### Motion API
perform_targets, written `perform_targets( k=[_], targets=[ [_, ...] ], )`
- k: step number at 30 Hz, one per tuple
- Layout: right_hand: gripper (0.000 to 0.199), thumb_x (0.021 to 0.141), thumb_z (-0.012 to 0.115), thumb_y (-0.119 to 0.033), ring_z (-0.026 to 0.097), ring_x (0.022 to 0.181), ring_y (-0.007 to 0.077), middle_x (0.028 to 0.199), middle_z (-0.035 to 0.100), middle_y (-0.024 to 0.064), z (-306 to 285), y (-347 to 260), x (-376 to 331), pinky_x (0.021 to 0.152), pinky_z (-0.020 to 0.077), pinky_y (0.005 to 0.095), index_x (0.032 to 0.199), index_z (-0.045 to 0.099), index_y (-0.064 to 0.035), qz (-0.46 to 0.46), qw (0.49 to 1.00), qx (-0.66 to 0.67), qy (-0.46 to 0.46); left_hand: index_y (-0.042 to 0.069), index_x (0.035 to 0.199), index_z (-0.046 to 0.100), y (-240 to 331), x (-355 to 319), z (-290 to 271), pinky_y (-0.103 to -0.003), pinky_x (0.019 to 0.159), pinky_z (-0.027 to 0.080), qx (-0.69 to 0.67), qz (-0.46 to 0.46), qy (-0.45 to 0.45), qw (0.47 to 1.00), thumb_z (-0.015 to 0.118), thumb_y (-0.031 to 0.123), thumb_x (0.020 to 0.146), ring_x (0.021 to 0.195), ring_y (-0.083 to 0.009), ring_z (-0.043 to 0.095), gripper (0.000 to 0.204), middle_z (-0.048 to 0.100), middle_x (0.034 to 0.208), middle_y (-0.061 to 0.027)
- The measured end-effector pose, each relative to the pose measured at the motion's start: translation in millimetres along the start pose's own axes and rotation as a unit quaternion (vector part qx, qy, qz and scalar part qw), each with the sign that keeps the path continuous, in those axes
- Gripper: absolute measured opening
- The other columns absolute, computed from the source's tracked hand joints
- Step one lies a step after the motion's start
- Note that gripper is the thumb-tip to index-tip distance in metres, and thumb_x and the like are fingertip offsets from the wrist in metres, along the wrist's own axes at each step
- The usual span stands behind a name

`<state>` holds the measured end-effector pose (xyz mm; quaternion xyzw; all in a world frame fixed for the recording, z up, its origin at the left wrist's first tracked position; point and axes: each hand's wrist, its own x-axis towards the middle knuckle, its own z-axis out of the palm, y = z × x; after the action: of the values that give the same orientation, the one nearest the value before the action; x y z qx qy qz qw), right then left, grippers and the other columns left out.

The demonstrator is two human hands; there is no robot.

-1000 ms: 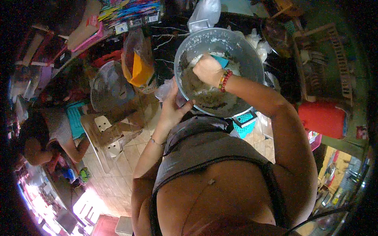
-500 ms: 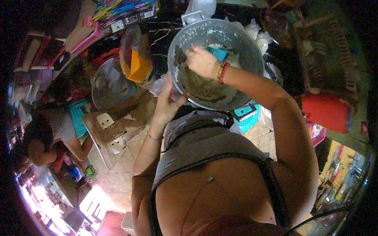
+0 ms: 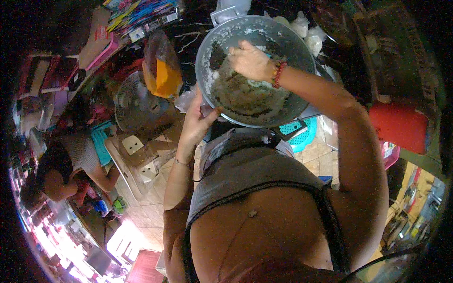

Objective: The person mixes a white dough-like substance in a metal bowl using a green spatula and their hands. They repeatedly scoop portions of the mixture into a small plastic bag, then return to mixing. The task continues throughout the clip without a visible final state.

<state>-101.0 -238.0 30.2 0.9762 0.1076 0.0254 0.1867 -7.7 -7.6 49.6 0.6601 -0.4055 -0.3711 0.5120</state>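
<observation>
A: Where's the pot?
B: On the bench, right in front of the person, its round mouth facing up.
A: Which way does it point?
B: Being round, it has no long axis across the mouth. The line through its handles slants, though: the far handle sits to the left, the near handle to the right, close to the person's waist.
A: What's the left hand doing?
B: It lies open against the outside of the pot, near left, thumb spread along the wall just by the rim.
A: And the right?
B: The right hand is inside, over the brown-grey mix, with fingers curled in. Its forearm reaches over the right rim.
A: Is it gripping anything?
B: I can't tell. A bit of blue tool peeks out beside the knuckles. Most of it is hidden, so its direction is unclear too.
A: Anything around it?
B: White bags just beyond the pot's right side.
</observation>
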Motion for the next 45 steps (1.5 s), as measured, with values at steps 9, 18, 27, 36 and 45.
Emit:
perform_targets(
  k=[9,18,27,36,45],
  targets=[
    [0.014,0.07,0.055,-0.02,0.053,0.101,0.0188,0.081,0.06,-0.0008,-0.1,-46.8,-27.0,0.086,0.0384,0.0344,0.072,0.067,-0.0134,-0.079,0.995,-0.041,0.052,0.001,0.14,0.028,3.4,5.4,-6.2,-0.028,0.099,0.035,-0.007,-0.026,-0.037,0.999,0.061,0.003,0.083,0.114,-0.0148,0.045,0.065,0.045,0.13,-0.0071],
    [0.012,0.071,0.056,-0.02,0.053,0.098,0.0159,0.083,0.062,-0.0014,-1.9,-26.2,-15.7,0.081,0.038,0.0372,0.071,0.067,-0.015,0.078,0.996,0.042,0.032,0.0,0.14,0.025,15.8,9.7,5.5,-0.029,0.099,0.035,-0.06,-0.04,-0.039,0.997,0.06,0.002,0.084,0.114,-0.0146,0.045,0.066,0.045,0.128,-0.0074],
    [0.013,0.07,0.057,-0.023,0.054,0.096,0.0183,0.08,0.064,-0.0004,-15.2,-20.2,-24.6,0.08,0.0388,0.0353,0.067,0.068,-0.0153,0.098,0.988,0.03,0.118,0.0,0.143,0.019,7.6,3.3,2.4,-0.029,0.099,0.035,-0.071,-0.053,-0.023,0.996,0.061,0.003,0.084,0.115,-0.015,0.044,0.072,0.044,0.131,-0.0083],
    [0.013,0.069,0.056,-0.02,0.051,0.103,0.017,0.084,0.061,-0.0013,-27.5,-50.1,-41.1,0.092,0.0343,0.0355,0.07,0.067,-0.0147,0.013,0.996,0.071,0.046,0.003,0.145,0.017,2.1,1.6,-0.7,-0.029,0.1,0.033,-0.048,-0.062,-0.024,0.997,0.063,0.005,0.084,0.117,-0.0156,0.043,0.076,0.042,0.134,-0.008],
    [0.016,0.068,0.055,-0.025,0.055,0.092,0.0186,0.081,0.063,0.0028,-14.0,-48.2,-12.4,0.085,0.0378,0.0315,0.068,0.068,-0.0142,0.023,0.998,-0.035,0.054,0.003,0.144,0.018,2.0,10.4,0.8,-0.028,0.1,0.033,-0.054,-0.04,-0.038,0.997,0.064,0.006,0.083,0.119,-0.0152,0.041,0.077,0.039,0.137,-0.0078]
  ],
)
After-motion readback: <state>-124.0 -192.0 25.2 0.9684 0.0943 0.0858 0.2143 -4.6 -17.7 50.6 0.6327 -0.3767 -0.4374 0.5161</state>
